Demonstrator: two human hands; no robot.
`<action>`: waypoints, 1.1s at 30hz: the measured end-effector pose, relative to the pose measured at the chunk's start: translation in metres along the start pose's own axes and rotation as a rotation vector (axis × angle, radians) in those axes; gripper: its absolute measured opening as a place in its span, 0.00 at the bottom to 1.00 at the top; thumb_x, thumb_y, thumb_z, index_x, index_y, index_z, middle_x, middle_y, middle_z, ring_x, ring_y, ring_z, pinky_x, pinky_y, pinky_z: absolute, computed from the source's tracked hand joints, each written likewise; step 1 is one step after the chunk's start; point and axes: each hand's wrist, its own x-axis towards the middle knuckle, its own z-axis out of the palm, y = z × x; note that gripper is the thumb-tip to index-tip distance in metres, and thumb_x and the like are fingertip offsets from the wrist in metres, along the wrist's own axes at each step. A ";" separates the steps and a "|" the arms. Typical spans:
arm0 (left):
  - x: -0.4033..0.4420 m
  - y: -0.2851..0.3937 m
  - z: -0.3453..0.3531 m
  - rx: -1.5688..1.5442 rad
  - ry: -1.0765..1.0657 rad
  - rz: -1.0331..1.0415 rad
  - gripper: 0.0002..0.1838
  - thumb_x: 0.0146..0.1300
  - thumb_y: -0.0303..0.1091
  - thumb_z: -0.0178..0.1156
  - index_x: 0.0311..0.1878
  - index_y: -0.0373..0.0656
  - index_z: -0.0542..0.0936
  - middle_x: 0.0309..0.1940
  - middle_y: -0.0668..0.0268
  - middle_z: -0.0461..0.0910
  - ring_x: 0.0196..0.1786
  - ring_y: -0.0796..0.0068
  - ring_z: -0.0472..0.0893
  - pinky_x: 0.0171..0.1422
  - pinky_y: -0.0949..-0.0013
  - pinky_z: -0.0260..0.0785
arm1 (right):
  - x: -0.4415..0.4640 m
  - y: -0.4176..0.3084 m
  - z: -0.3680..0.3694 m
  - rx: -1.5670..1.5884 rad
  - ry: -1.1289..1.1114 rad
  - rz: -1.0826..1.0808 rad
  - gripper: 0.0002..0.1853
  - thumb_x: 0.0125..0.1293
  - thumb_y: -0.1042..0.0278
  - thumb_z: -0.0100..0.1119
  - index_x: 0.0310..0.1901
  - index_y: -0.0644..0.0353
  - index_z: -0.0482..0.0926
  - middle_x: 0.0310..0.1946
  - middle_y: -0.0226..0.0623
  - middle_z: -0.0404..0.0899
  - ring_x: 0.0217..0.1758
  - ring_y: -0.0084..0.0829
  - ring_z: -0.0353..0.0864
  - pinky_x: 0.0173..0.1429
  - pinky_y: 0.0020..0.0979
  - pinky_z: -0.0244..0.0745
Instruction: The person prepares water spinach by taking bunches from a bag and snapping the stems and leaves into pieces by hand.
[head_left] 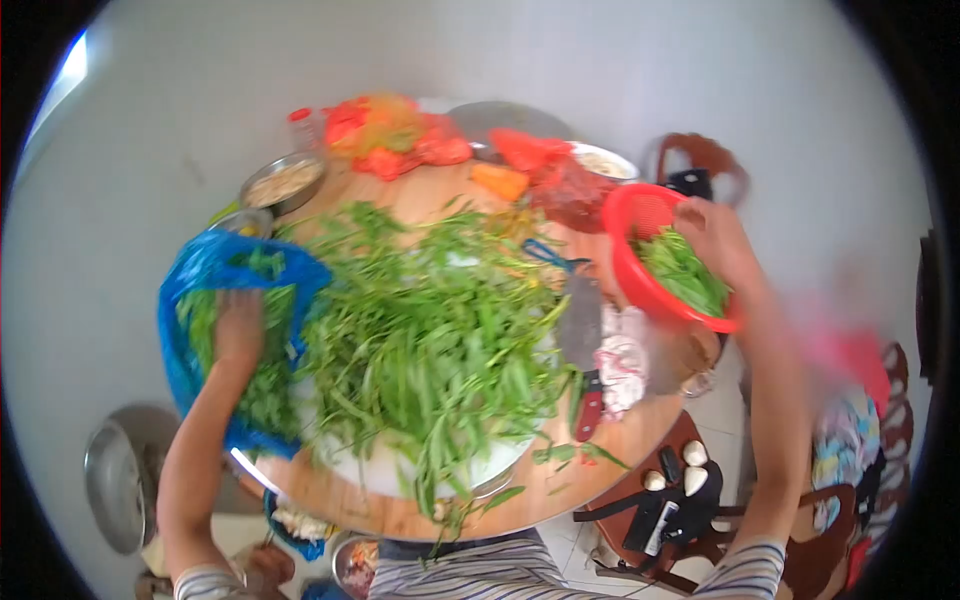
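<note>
My left hand (240,328) reaches into a blue plastic bag (177,275) of leafy greens at the left of the round table; its fingers are blurred among the leaves. At the right, my right hand (712,238) is at the rim of a red colander (622,262) that holds green leaves (682,272). The fingers of that hand bend down over the rim and their tips are hidden. Between the two hands, a big heap of leafy stems (430,330) spreads over a white board (372,478).
A cleaver (582,330) lies right of the heap, beside blue-handled scissors (553,255). Red bags (440,140), a metal bowl (283,183) and an orange chunk (499,182) stand at the back. Chairs (640,500) are at the lower right, a metal basin (118,480) at the lower left.
</note>
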 end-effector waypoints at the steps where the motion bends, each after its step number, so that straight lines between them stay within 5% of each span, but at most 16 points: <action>1: -0.003 0.004 -0.002 0.082 -0.035 0.023 0.29 0.66 0.32 0.50 0.70 0.34 0.70 0.66 0.48 0.73 0.70 0.50 0.70 0.78 0.45 0.55 | -0.014 -0.024 0.009 0.062 -0.053 -0.050 0.15 0.64 0.68 0.62 0.48 0.67 0.83 0.42 0.53 0.86 0.47 0.46 0.87 0.52 0.41 0.79; 5: -0.002 0.031 -0.057 0.050 -0.081 0.037 0.31 0.64 0.33 0.57 0.71 0.38 0.69 0.65 0.49 0.74 0.69 0.53 0.72 0.75 0.47 0.61 | -0.076 -0.112 0.057 0.159 -0.176 -0.239 0.10 0.66 0.66 0.63 0.44 0.63 0.85 0.38 0.47 0.86 0.43 0.47 0.86 0.49 0.40 0.80; 9: -0.030 0.044 -0.113 -0.103 -0.037 0.054 0.41 0.47 0.28 0.75 0.69 0.39 0.72 0.65 0.50 0.74 0.68 0.53 0.74 0.72 0.48 0.63 | -0.118 -0.163 0.097 0.223 -0.297 -0.411 0.09 0.66 0.67 0.64 0.44 0.59 0.85 0.40 0.41 0.86 0.42 0.45 0.86 0.49 0.40 0.80; 13: -0.069 0.069 -0.181 -0.308 -0.039 0.079 0.31 0.53 0.30 0.72 0.62 0.40 0.77 0.60 0.53 0.79 0.62 0.52 0.77 0.67 0.53 0.69 | -0.136 -0.186 0.141 0.342 -0.373 -0.491 0.11 0.66 0.68 0.63 0.49 0.59 0.83 0.38 0.42 0.85 0.38 0.47 0.85 0.44 0.43 0.80; 15: -0.086 0.086 -0.202 -0.691 0.043 -0.003 0.17 0.57 0.27 0.70 0.51 0.39 0.84 0.47 0.56 0.85 0.49 0.56 0.84 0.55 0.56 0.76 | -0.143 -0.198 0.152 0.086 -0.406 -0.434 0.16 0.65 0.69 0.62 0.55 0.58 0.80 0.35 0.45 0.82 0.35 0.50 0.84 0.38 0.46 0.79; 18: -0.097 0.115 -0.224 -1.098 0.032 -0.037 0.07 0.61 0.26 0.68 0.42 0.38 0.88 0.36 0.58 0.87 0.33 0.63 0.85 0.39 0.64 0.78 | -0.141 -0.195 0.180 0.020 -0.346 -0.377 0.17 0.63 0.71 0.62 0.54 0.58 0.78 0.36 0.46 0.79 0.32 0.52 0.82 0.35 0.49 0.78; 21: -0.091 0.134 -0.235 -1.379 -0.025 -0.088 0.07 0.64 0.27 0.67 0.45 0.39 0.88 0.38 0.58 0.88 0.38 0.68 0.86 0.40 0.66 0.78 | -0.137 -0.199 0.175 -0.017 -0.286 -0.374 0.13 0.61 0.72 0.62 0.49 0.57 0.79 0.38 0.44 0.79 0.32 0.51 0.83 0.35 0.48 0.79; 23: -0.078 0.142 -0.242 -1.448 -0.011 -0.095 0.09 0.65 0.29 0.67 0.46 0.38 0.87 0.38 0.59 0.88 0.38 0.70 0.86 0.40 0.66 0.79 | -0.138 -0.206 0.161 0.063 -0.055 -0.448 0.11 0.58 0.78 0.62 0.44 0.58 0.79 0.35 0.41 0.78 0.26 0.45 0.83 0.28 0.44 0.77; 28: -0.037 0.168 -0.235 -1.748 -0.038 0.002 0.16 0.70 0.37 0.65 0.50 0.32 0.84 0.36 0.63 0.87 0.39 0.75 0.84 0.39 0.68 0.79 | -0.138 -0.215 0.150 0.159 0.094 -0.562 0.14 0.56 0.80 0.64 0.45 0.55 0.81 0.37 0.33 0.79 0.28 0.38 0.85 0.29 0.37 0.79; 30: -0.024 0.174 -0.233 -2.015 -0.398 0.026 0.19 0.72 0.40 0.63 0.51 0.29 0.83 0.35 0.65 0.85 0.37 0.77 0.82 0.37 0.70 0.78 | -0.136 -0.218 0.150 0.160 0.145 -0.615 0.15 0.55 0.81 0.64 0.45 0.55 0.82 0.38 0.33 0.79 0.29 0.35 0.85 0.30 0.35 0.80; 33: -0.016 0.176 -0.227 -2.073 -0.487 -0.004 0.18 0.70 0.39 0.65 0.51 0.32 0.84 0.35 0.66 0.85 0.36 0.79 0.81 0.35 0.71 0.77 | -0.135 -0.222 0.156 0.244 0.241 -0.662 0.15 0.53 0.82 0.65 0.43 0.56 0.83 0.39 0.32 0.81 0.30 0.33 0.86 0.30 0.33 0.81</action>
